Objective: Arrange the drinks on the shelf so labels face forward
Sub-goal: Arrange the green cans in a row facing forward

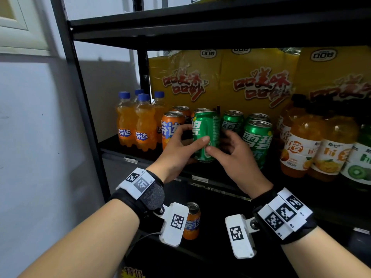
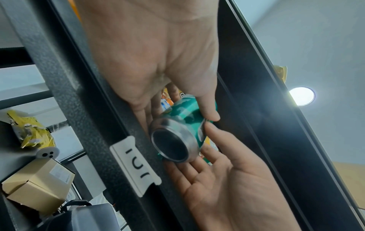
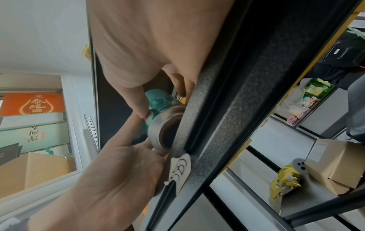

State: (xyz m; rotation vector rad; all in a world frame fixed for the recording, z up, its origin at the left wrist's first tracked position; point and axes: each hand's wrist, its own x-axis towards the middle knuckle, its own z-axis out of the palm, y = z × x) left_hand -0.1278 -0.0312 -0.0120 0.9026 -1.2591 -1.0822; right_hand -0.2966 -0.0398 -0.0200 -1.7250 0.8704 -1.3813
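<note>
Both hands meet on one green Sprite can at the front edge of the black shelf, near the centre of the head view. The left hand wraps it from 9 o'clock, thumb lying across the can's face and fingers reaching behind. The right hand comes in from 3 o'clock, thumb tip touching the can low on its front, just under the left thumb, with the fingers curled round the far side. So each grip is closed on that can. In the left wrist view the can's concave silver base shows bare between the two palms, off the shelf board, and the can looks slightly tilted.

At 9 o'clock of the held can stands an orange Fanta can, with more orange cans behind it. Further toward 9 o'clock are four Fanta bottles with blue caps, labels forward. At 3 o'clock stand three more green Sprite cans, the nearest showing its large white characters to the front. Beyond them, orange juice bottles and a kiwi-labelled bottle. Yellow snack bags line the back. On the shelf below, a lone Fanta can stands partly behind the left wrist device.
</note>
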